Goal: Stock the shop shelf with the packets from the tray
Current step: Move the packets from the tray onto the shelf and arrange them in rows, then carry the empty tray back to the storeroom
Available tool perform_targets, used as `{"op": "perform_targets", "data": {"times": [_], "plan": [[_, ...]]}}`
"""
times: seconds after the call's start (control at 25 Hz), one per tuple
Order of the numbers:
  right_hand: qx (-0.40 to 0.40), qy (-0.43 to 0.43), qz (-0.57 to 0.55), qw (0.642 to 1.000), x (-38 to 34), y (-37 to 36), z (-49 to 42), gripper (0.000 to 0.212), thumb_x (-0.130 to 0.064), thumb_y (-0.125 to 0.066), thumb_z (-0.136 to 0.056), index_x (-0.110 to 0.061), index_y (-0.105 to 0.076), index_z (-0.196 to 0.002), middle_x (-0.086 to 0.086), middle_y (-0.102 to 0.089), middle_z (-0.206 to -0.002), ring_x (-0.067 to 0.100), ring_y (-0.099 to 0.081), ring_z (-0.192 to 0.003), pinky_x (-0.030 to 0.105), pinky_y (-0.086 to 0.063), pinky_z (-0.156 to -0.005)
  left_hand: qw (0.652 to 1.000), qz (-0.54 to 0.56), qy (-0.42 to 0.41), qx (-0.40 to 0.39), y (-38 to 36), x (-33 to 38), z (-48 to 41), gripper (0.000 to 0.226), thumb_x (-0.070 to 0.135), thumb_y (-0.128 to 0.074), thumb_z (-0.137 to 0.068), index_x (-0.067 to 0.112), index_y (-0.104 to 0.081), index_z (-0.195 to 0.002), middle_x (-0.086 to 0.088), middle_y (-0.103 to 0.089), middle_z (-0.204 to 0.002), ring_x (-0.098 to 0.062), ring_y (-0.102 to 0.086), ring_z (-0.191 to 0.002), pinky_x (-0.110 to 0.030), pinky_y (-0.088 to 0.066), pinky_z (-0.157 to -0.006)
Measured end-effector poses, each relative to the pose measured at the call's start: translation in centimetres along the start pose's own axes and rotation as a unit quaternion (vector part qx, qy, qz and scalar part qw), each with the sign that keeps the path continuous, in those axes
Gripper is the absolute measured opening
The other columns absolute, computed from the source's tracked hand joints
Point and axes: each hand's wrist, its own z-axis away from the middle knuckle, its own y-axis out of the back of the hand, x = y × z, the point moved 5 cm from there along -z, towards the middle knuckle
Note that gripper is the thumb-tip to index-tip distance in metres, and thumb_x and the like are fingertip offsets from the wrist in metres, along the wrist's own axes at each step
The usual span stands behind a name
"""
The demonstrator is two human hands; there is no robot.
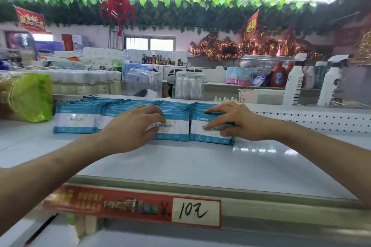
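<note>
Three rows of blue-and-white wipe packets stand on the white shelf [180, 162]: a left row [77, 119], a middle row [174, 128] and a right row [208, 136]. My left hand [134, 124] rests on the front of the middle row, fingers on top and thumb against the front packet. My right hand [234, 120] grips the front packet of the right row, fingers over its top edge and thumb on its face. No tray is in view.
A green-wrapped bundle [28, 98] lies on the shelf at the left. A perforated white back panel [313, 120] runs at the right. White spray bottles [295, 80] stand behind it. A red price strip [132, 204] marks the shelf's front edge.
</note>
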Motion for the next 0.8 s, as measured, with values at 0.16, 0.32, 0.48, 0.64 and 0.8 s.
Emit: {"op": "perform_targets", "data": {"times": [0.16, 0.32, 0.48, 0.64, 0.8], "plan": [[0.043, 0.002, -0.066, 0.997, -0.6, 1.2, -1.1, 0.048, -0.025, -0.067, -0.099, -0.058, -0.057, -0.133, -0.019, -0.042, -0.155, 0.014, -0.035, -0.140, 0.058, -0.031, -0.114, 1.000, -0.002, 0.016, 0.002, 0.9, -0.1, 0.4, 0.032, 0.034, -0.054, -0.103, 0.036, -0.063, -0.134, 0.017, -0.051, -0.140, -0.009, -0.050, -0.127, -0.035, -0.057, -0.087], [0.116, 0.023, -0.087, 0.989, -2.5, 2.6, -4.3, 0.041, -0.026, -0.065, -0.099, -0.044, -0.061, -0.136, -0.014, -0.057, -0.139, 0.012, -0.049, -0.126, 0.054, -0.043, -0.108, 0.997, -0.031, 0.070, 0.029, 2.9, -1.5, 2.8, 0.032, 0.032, -0.054, -0.103, 0.034, -0.061, -0.134, 0.014, -0.052, -0.140, -0.013, -0.052, -0.126, -0.041, -0.057, -0.086], [0.131, 0.092, -0.100, 0.982, -8.8, 2.2, -9.8, 0.034, -0.039, -0.056, -0.102, -0.038, -0.060, -0.136, -0.008, -0.061, -0.130, 0.015, -0.055, -0.116, 0.049, -0.048, -0.101, 0.988, -0.072, 0.137, 0.028, 5.9, -4.1, 9.0, 0.032, 0.034, -0.056, -0.102, 0.034, -0.062, -0.133, 0.012, -0.056, -0.135, -0.017, -0.058, -0.121, -0.045, -0.056, -0.089], [0.108, 0.197, -0.140, 0.964, -18.8, 1.3, -14.2, 0.037, -0.042, -0.056, -0.103, -0.033, -0.060, -0.138, -0.007, -0.064, -0.126, 0.012, -0.059, -0.112, 0.043, -0.049, -0.101, 0.966, -0.121, 0.229, 0.001, 10.7, -6.6, 17.7, 0.033, 0.038, -0.055, -0.102, 0.034, -0.061, -0.134, 0.010, -0.056, -0.136, -0.021, -0.061, -0.117, -0.046, -0.057, -0.085], [0.100, 0.300, -0.168, 0.934, -30.5, 0.4, -16.9, 0.034, -0.039, -0.058, -0.103, -0.029, -0.062, -0.135, -0.009, -0.066, -0.121, 0.011, -0.059, -0.107, 0.042, -0.049, -0.097, 0.934, -0.170, 0.315, -0.024, 16.8, -8.0, 28.2, 0.035, 0.040, -0.053, -0.104, 0.031, -0.059, -0.136, 0.007, -0.054, -0.137, -0.021, -0.059, -0.117, -0.042, -0.054, -0.087]]}}
